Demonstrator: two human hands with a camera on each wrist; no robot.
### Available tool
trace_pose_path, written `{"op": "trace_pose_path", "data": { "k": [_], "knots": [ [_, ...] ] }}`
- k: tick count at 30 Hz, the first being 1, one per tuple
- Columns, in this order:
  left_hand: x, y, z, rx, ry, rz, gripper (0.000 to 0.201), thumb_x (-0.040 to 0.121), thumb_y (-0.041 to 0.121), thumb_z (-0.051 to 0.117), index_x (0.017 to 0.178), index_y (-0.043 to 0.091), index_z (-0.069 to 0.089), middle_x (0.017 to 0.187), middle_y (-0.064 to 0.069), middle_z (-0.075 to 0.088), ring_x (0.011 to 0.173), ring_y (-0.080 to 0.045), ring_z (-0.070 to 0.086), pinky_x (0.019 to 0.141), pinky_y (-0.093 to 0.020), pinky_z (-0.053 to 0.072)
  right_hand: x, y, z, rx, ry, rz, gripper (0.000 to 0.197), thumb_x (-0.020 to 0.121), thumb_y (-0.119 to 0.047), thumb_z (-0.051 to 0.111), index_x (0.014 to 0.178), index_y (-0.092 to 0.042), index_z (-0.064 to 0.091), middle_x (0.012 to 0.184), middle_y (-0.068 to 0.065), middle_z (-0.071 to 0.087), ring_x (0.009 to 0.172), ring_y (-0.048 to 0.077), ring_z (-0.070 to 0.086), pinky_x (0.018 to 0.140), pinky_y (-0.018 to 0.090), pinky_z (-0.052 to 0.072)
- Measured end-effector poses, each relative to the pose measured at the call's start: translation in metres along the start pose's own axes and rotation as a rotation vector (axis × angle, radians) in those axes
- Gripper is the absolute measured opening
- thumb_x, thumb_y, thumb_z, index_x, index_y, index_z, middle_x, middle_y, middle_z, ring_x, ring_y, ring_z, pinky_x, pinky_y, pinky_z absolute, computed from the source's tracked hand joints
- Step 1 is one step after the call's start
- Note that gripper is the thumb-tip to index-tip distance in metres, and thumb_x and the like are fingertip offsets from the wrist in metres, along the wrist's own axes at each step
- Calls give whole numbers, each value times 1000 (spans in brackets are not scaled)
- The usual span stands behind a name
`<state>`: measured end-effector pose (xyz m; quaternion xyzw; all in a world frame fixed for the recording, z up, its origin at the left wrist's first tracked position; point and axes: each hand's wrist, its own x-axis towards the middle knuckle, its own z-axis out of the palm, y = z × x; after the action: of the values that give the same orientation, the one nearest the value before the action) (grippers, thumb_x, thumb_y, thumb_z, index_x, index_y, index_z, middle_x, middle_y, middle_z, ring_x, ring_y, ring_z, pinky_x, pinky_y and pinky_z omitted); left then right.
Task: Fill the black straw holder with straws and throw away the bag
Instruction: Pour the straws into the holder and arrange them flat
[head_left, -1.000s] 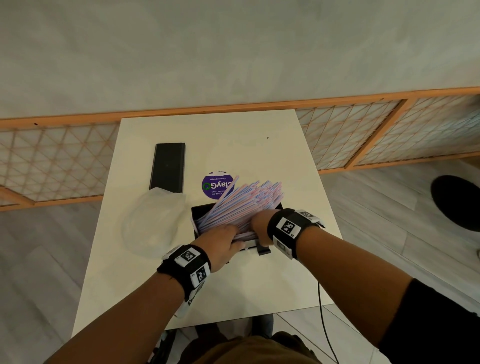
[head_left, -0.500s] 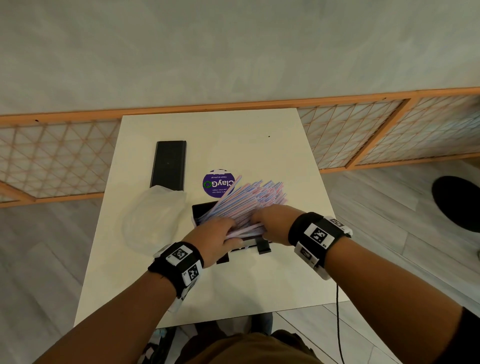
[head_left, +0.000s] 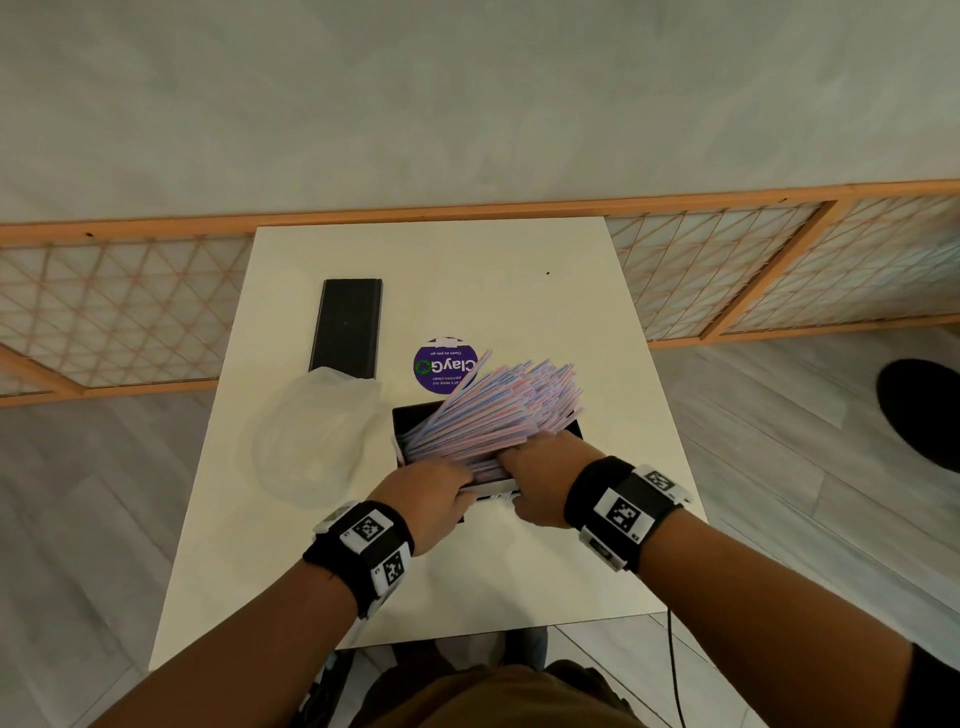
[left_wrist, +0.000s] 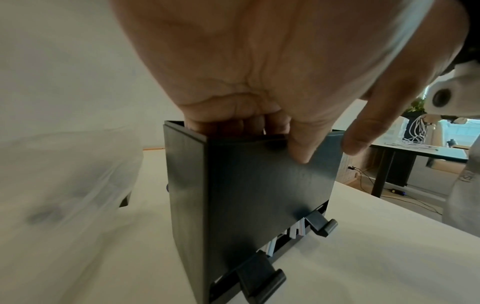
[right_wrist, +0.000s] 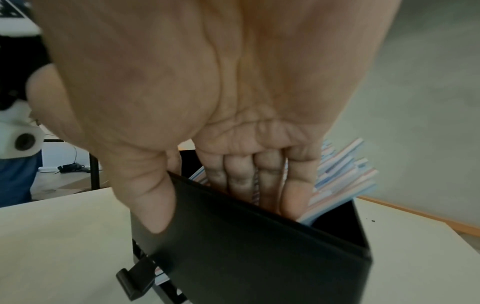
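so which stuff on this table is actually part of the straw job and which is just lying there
Part of the job:
- black straw holder
- straws, tilted in the holder's open top
- clear plastic bag, left of the holder
- left hand, right hand, both at the holder's near wall

Just lying about:
- flat black panel
- purple round sticker

Two bare forearms reach forward side by side, each wrist wrapped in a black band with square printed markers. The left hand (head_left: 431, 499) has its fingers (left_wrist: 228, 123) bent downward together, thumb set apart on the near side. The right hand (head_left: 540, 478), just beside it, points its fingers (right_wrist: 241, 176) straight down, thumb pressed flat on the near side.
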<state>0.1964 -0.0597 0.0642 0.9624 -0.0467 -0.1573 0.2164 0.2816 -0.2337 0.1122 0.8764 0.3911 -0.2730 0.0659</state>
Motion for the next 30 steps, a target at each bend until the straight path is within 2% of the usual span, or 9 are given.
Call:
{"op": "trace_pose_path", "data": {
  "k": [2, 5, 7, 13, 19, 22, 24, 26, 30],
  "knots": [
    [0, -1, 3, -9, 17, -13, 20, 100, 33, 50, 99, 17, 62, 99, -2, 64, 94, -24, 61, 76, -34, 48, 3, -4, 1, -56, 8, 5, 39, 81, -31, 64, 118, -18, 63, 111, 2, 67, 97, 26, 65, 85, 36, 57],
    [1, -1, 4, -54, 33, -37, 20, 98, 30, 56, 112, 18, 61, 114, -1, 58, 100, -25, 61, 83, -40, 52, 10, -12, 1, -112, -14, 16, 51, 82, -34, 67, 128, -15, 58, 122, 6, 64, 107, 28, 62, 91, 39, 55],
    [2, 0, 3, -76, 45, -55, 21, 97, 28, 59, 114, 16, 59, 119, -1, 53, 101, -26, 61, 85, -42, 53, 14, -18, 0, -103, -31, 26, 50, 83, -33, 69, 129, -15, 59, 123, 6, 64, 107, 27, 63, 91, 40, 55],
    [3, 0, 4, -98, 55, -55, 16, 97, 26, 59, 111, 17, 58, 115, -1, 57, 102, -23, 60, 85, -35, 51, 16, -28, -3, -157, -112, 62, 45, 84, -31, 72, 125, -14, 64, 120, 5, 67, 108, 26, 64, 92, 40, 56],
    [5, -2, 7, -113, 62, -82, 21, 96, 27, 60, 115, 18, 58, 112, -2, 61, 101, -24, 62, 87, -38, 52, 29, -29, -17, -128, -256, 128, 59, 85, -33, 76, 136, -13, 55, 129, 7, 63, 117, 28, 62, 99, 41, 54],
    [6, -2, 8, -126, 63, -88, 20, 95, 26, 60, 114, 19, 59, 109, -2, 63, 99, -24, 63, 86, -38, 53, 40, -30, -20, -132, -353, 146, 57, 89, -34, 72, 139, -15, 54, 133, 7, 60, 122, 28, 59, 102, 40, 51],
    [7, -3, 8, -117, 51, -86, 21, 95, 27, 59, 115, 21, 60, 108, 0, 65, 98, -24, 65, 86, -39, 54, 41, -29, -22, -119, -353, 137, 51, 92, -33, 70, 137, -14, 56, 134, 7, 59, 123, 28, 57, 102, 39, 50],
    [7, -2, 8, -93, 43, -57, 23, 96, 28, 57, 118, 24, 61, 108, 0, 66, 97, -23, 66, 85, -41, 55, 39, -29, -23, -110, -309, 104, 43, 92, -29, 70, 130, -13, 62, 127, 7, 64, 117, 28, 61, 97, 39, 52],
    [8, 0, 10, -25, 39, -14, 25, 97, 28, 52, 122, 28, 56, 105, 1, 67, 92, -24, 65, 82, -41, 55, 30, -30, -18, -73, -193, 30, 27, 90, -23, 71, 115, -13, 70, 106, 5, 72, 88, 25, 65, 81, 36, 56]
  ]
}}
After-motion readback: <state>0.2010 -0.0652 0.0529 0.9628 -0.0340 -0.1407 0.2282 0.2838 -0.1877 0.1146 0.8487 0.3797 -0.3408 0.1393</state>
